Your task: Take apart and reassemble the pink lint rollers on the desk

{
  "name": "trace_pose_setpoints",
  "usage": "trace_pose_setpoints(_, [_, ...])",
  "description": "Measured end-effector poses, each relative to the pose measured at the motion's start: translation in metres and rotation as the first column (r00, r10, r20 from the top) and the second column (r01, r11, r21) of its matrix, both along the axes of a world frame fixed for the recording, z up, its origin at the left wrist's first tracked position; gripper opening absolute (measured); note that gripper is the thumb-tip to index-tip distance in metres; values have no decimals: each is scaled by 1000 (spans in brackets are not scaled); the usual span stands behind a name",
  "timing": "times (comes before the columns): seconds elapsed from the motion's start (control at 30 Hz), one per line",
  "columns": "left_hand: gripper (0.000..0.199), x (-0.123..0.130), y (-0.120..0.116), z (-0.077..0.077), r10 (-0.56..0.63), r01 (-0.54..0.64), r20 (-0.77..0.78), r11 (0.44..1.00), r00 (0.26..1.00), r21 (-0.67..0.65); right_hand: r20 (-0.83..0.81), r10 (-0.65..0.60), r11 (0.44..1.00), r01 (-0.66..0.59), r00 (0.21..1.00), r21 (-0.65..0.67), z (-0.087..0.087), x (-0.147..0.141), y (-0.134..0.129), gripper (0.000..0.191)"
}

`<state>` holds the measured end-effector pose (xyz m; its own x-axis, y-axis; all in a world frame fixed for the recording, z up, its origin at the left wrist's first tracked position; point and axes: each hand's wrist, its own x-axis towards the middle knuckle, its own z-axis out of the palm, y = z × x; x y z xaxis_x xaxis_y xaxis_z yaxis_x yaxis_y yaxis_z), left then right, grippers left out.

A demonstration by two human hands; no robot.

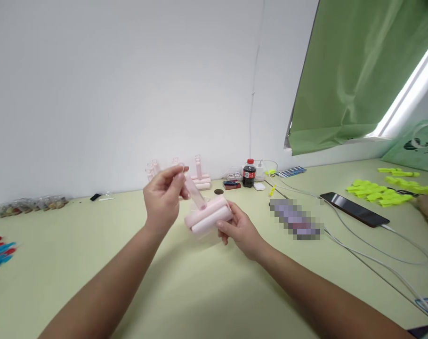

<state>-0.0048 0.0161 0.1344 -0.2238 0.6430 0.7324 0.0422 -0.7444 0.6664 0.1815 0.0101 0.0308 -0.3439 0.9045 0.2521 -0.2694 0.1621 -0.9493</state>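
Observation:
A pale pink roller tool point(209, 217) with a flat, translucent handle is held up above the pale green table point(185, 292). My left hand point(165, 195) is closed on the upper end of its handle. At the right end of the paired cylinders, my right hand point(239, 230) grips with thumb and fingers. The tool is tilted, with its handle leaning up to the left. Behind it, similar pink roller tools point(200, 181) stand by the wall, partly hidden by my left hand.
A cola bottle point(249, 174) stands near the wall beside a power strip. To the right lie a black phone point(355, 209), white cables and neon yellow pieces point(379, 192). Red and blue pieces point(1, 254) lie far left, with bagged items point(32, 206) behind.

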Motion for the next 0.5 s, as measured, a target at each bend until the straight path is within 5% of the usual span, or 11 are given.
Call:
trace_pose_setpoints(0.23, [50, -20, -27, -76, -69, 97, 97, 940, 993, -328, 137, 17, 997, -5, 990, -82, -23, -10, -8, 48])
trace_pose_setpoints(0.5, [43, -22, -37, -111, -153, 27, -172, 819, 973, -573, 187, 72, 997, -63, 980, -53, -36, -8, -5, 50])
